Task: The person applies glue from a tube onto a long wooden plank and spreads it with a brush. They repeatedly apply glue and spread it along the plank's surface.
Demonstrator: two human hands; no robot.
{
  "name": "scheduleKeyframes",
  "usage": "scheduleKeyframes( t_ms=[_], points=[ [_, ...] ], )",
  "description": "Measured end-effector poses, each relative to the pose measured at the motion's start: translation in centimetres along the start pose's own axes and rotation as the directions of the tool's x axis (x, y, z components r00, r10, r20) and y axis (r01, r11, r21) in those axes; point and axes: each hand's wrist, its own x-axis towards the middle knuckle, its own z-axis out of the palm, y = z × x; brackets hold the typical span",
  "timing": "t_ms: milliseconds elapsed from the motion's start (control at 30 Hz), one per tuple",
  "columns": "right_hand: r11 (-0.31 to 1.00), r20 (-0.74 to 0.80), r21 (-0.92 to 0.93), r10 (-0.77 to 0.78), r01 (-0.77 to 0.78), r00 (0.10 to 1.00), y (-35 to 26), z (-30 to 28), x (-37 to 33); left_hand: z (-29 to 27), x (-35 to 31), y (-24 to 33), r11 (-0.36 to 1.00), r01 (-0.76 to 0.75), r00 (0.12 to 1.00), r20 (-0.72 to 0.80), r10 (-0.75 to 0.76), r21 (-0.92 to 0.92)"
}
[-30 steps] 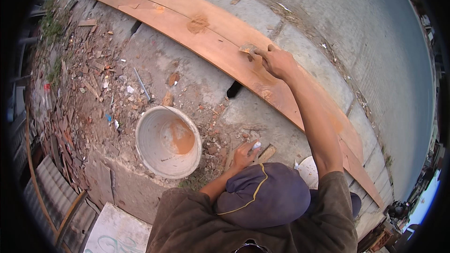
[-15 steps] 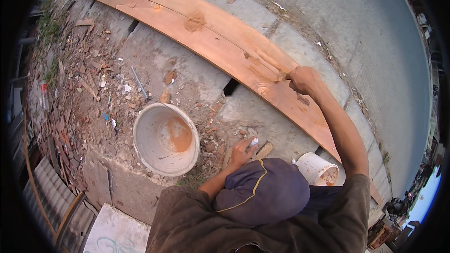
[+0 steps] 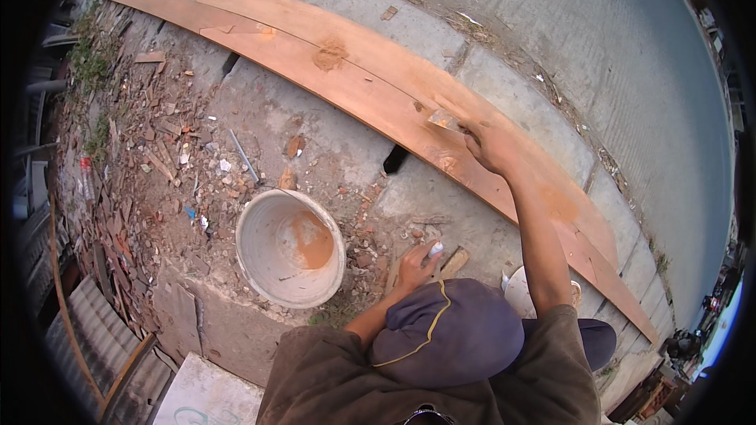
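Note:
My right hand (image 3: 494,148) is closed round a putty knife (image 3: 445,120), its flat blade pointing left over a long reddish-brown wooden board (image 3: 303,98). Wet-looking filler patches (image 3: 449,159) lie on the board near the blade; whether the blade touches the wood is unclear. My left hand (image 3: 415,267) is low beside my raised knee (image 3: 449,330). At its fingertips shows a small white piece (image 3: 435,249); I cannot tell whether it is held or wrapped round a finger. A small white bucket (image 3: 517,293) stands partly hidden behind my right forearm.
A large whitish tub (image 3: 250,256) with orange-brown residue stands left of my left hand. Rubble (image 3: 157,165) covers the ground further left. Concrete slabs (image 3: 504,86) and a grey road (image 3: 614,55) lie beyond the board. A dark gap (image 3: 395,159) opens between slabs.
My right hand has moved left and nearer along the board, and the putty knife's blade now shows flat. My right forearm now covers part of the small bucket. The left hand stays by my knee.

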Motion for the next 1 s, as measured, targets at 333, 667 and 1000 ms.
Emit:
scheduleKeyframes(
  t_ms=[333, 667, 1000],
  points=[
    [0.96, 0.112, -0.261, 0.136, -0.103, 0.984, 0.3, -0.1, -8.9, 0.2, -0.2, -0.3, 1.0, -0.007, 1.0, 0.011, 0.007, -0.002],
    [0.976, 0.113, -0.19, 0.127, -0.104, 0.985, -2.5, -3.2, -0.6, 0.2, 0.0, -0.5, 1.0, -0.025, 0.999, -0.034, 0.025, 0.001],
    [0.99, -0.041, -0.094, 0.097, -0.1, 0.994, -1.2, 2.9, -2.8, 0.2, 0.1, -0.8, 0.999, -0.04, 0.999, -0.023, 0.04, -0.001]
  ],
)
